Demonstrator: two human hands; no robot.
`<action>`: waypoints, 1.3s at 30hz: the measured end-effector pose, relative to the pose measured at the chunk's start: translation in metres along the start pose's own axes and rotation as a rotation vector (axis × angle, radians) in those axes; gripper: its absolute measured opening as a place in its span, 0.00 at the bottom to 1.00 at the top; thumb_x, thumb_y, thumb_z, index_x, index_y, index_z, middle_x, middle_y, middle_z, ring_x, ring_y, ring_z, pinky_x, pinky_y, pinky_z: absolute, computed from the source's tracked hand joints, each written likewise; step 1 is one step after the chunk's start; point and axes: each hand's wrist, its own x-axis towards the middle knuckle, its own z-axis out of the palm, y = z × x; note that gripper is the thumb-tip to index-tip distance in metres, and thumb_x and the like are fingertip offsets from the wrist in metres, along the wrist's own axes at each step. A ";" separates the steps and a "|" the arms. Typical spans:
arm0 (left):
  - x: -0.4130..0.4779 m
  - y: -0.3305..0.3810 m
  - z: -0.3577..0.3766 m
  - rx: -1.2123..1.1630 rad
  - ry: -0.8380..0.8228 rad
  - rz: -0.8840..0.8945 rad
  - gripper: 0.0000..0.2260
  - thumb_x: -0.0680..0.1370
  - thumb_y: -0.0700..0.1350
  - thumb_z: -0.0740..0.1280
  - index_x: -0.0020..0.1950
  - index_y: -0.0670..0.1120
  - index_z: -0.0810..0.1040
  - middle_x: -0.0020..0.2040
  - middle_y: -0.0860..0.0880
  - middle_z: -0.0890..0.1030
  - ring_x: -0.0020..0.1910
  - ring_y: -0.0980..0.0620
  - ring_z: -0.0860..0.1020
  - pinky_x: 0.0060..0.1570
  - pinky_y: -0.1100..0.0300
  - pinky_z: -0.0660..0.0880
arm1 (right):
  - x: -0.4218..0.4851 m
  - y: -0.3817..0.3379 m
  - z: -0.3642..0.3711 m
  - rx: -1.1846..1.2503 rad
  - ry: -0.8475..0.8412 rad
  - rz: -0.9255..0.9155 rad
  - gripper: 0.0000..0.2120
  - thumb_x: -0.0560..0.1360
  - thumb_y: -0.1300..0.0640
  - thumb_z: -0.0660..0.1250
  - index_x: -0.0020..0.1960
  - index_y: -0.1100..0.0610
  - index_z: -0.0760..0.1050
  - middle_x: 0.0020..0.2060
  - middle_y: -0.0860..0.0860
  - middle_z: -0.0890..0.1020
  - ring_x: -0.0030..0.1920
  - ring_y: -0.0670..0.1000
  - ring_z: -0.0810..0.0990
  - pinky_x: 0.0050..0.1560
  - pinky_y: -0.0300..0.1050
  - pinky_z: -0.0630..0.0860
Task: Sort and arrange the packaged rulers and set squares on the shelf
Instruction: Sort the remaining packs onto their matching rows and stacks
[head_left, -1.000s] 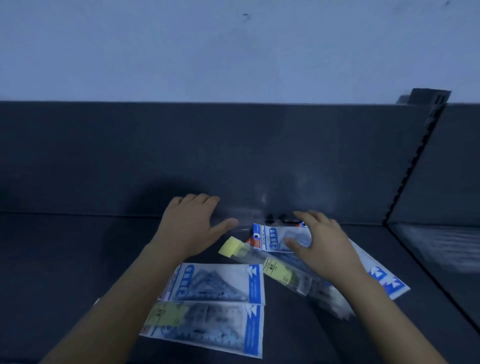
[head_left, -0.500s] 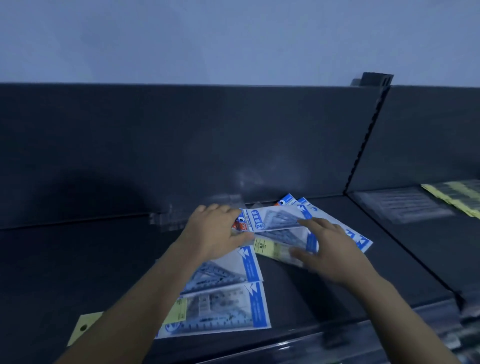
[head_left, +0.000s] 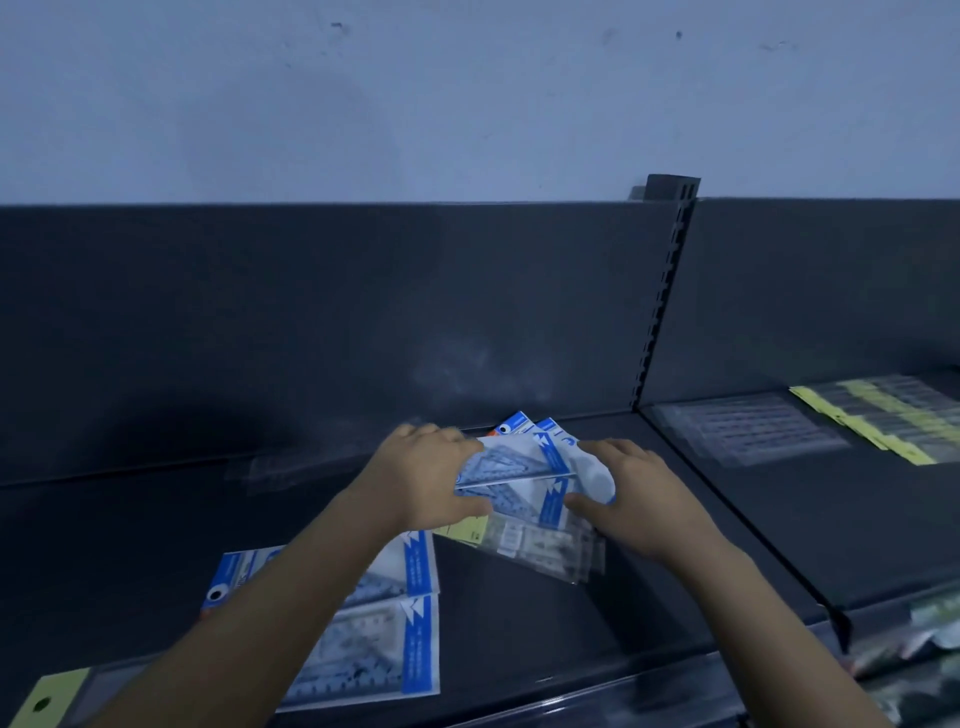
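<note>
My left hand (head_left: 426, 478) and my right hand (head_left: 631, 496) grip a small bunch of blue-and-white set square packs (head_left: 524, 470) from both sides, near the back of the dark shelf (head_left: 519, 623). Under the bunch lies a clear ruler pack with a yellow header (head_left: 535, 543). Two more set square packs (head_left: 410, 639) lie flat at the front left, partly hidden by my left forearm. A yellow-headed ruler pack (head_left: 49, 696) pokes out at the bottom left corner.
A slotted upright post (head_left: 662, 306) divides this shelf from the bay on the right. That bay holds a clear ruler pack (head_left: 753, 431) and a row of yellow-headed ruler packs (head_left: 888, 415). More packaged goods show on a lower shelf at the bottom right (head_left: 924, 639).
Both hands closed in on the fanned set square packs and gathered them into one bunch. The camera view shifted, showing more of the right bay.
</note>
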 end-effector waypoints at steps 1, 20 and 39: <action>0.002 0.000 -0.001 0.002 -0.033 0.009 0.33 0.70 0.69 0.65 0.71 0.56 0.67 0.68 0.56 0.71 0.66 0.53 0.69 0.66 0.56 0.60 | 0.004 0.002 0.001 0.003 -0.002 -0.005 0.30 0.74 0.44 0.66 0.73 0.46 0.62 0.69 0.47 0.68 0.66 0.53 0.67 0.63 0.46 0.68; 0.020 -0.002 -0.001 -0.492 -0.259 -0.068 0.07 0.69 0.45 0.77 0.39 0.54 0.80 0.41 0.55 0.79 0.41 0.58 0.76 0.44 0.58 0.74 | 0.064 0.018 0.025 0.088 -0.110 -0.047 0.27 0.76 0.39 0.61 0.71 0.49 0.64 0.66 0.51 0.72 0.64 0.53 0.72 0.52 0.45 0.69; -0.017 -0.060 -0.034 -0.522 0.039 -0.223 0.04 0.80 0.45 0.63 0.48 0.49 0.78 0.44 0.52 0.80 0.43 0.55 0.76 0.43 0.59 0.71 | 0.105 -0.015 0.035 0.072 -0.317 0.286 0.39 0.66 0.39 0.73 0.68 0.58 0.64 0.69 0.57 0.66 0.70 0.58 0.63 0.64 0.49 0.67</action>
